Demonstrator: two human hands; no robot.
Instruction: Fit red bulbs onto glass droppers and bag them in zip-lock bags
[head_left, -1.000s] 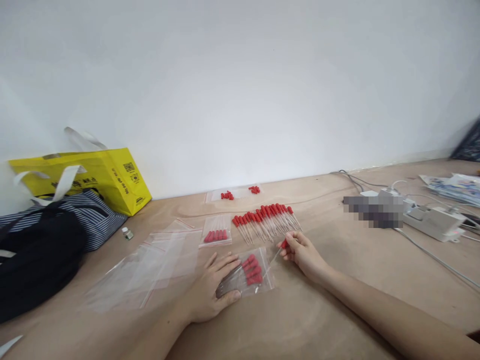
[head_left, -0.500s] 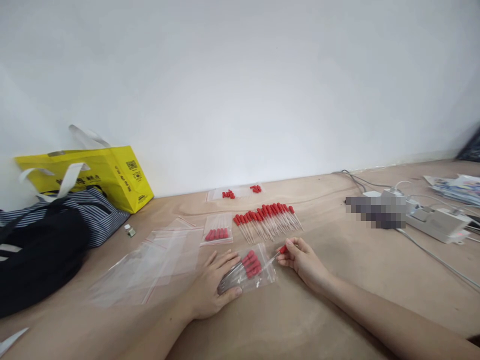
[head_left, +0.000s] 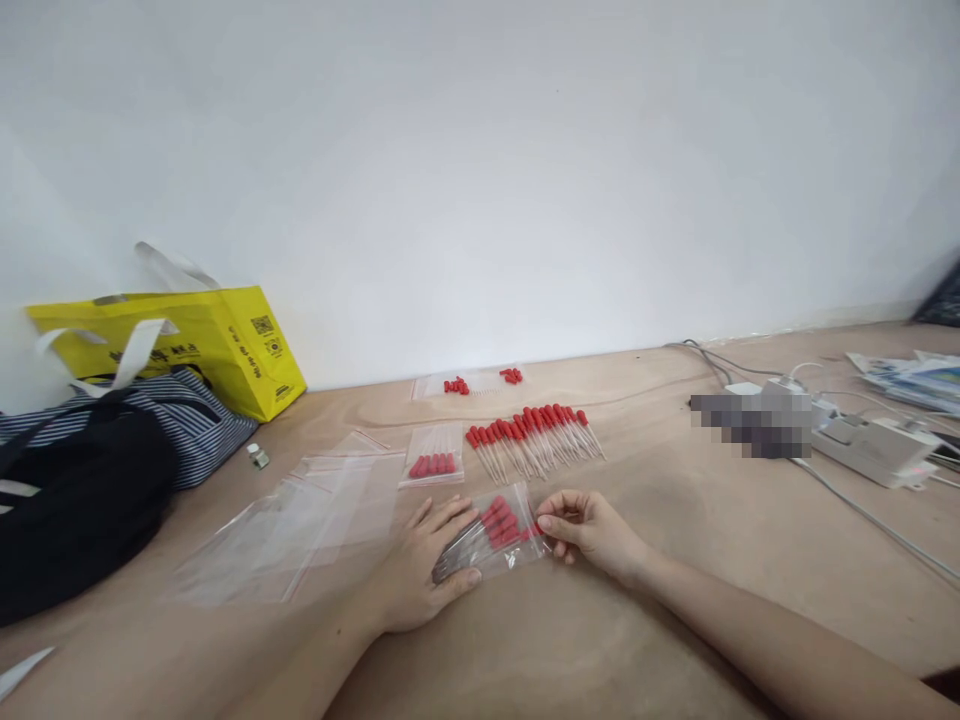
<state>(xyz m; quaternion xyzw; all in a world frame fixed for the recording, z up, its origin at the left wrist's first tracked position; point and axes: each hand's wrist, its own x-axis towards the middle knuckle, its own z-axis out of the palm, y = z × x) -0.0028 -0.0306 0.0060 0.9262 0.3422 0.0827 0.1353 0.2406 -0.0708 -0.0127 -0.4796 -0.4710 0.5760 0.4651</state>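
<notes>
My right hand (head_left: 596, 532) pinches a slim red-bulbed stick (head_left: 529, 533) at the clear plastic zip bag's (head_left: 491, 568) mouth; my left hand (head_left: 417, 568), spread, presses the opposite end.

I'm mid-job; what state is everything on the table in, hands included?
Near bag: flat, partly filled
Left hand: spread, pressing near bag
Right hand: fingertips at near bag's mouth, grip unclear
Middle bag: flat, partly filled
Loose red-topped sticks: side by side
Small red pieces: two clusters
Clear bags: flat, overlapping, apparently empty
Yellow bag: standing
Small bottle: capped
Power strip: plugged into
Papers: overlapping
</notes>
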